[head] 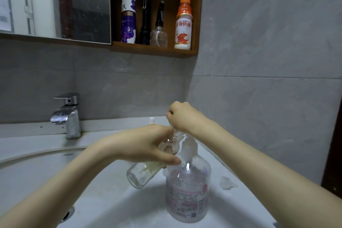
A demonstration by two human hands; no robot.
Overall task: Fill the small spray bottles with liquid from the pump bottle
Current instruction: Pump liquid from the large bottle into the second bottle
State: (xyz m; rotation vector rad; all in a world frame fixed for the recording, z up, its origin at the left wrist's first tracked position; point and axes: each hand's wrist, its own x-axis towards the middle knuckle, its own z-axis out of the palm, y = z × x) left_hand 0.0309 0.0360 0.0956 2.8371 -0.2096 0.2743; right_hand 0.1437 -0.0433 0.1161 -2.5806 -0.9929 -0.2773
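— Head view: where is the small clear spray bottle (142,174)?
— The left hand (148,146) grips it, tilted: neck up-right at the spout, base down-left.
— The right hand (183,116)?
— Directly above, curled over the pump head of the large clear pink-labelled pump bottle (187,190), which stands upright in the white sink (37,163).
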